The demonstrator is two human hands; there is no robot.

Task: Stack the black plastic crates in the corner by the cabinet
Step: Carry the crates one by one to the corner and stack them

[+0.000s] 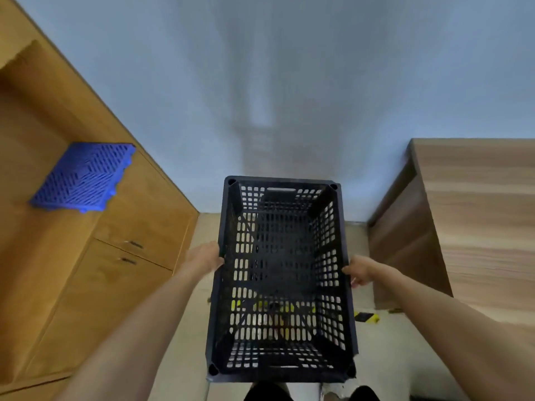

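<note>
1. Pale blue wall fills the view ahead, with a wooden cabinet [95, 215] at nine o'clock and a wooden desk [474, 215] at three o'clock.
2. We carry a black plastic crate [280, 279] at six o'clock, above the beige floor [185, 357].
3. Our left hand [204, 257] and right hand [360, 270] grip its long side rims, fingers curled over the edges.
4. We judge the crate light, stiff and empty; its rims and end handle slots offer good holds.
5. A blue slatted tray [84, 178] lies on the cabinet.
</note>
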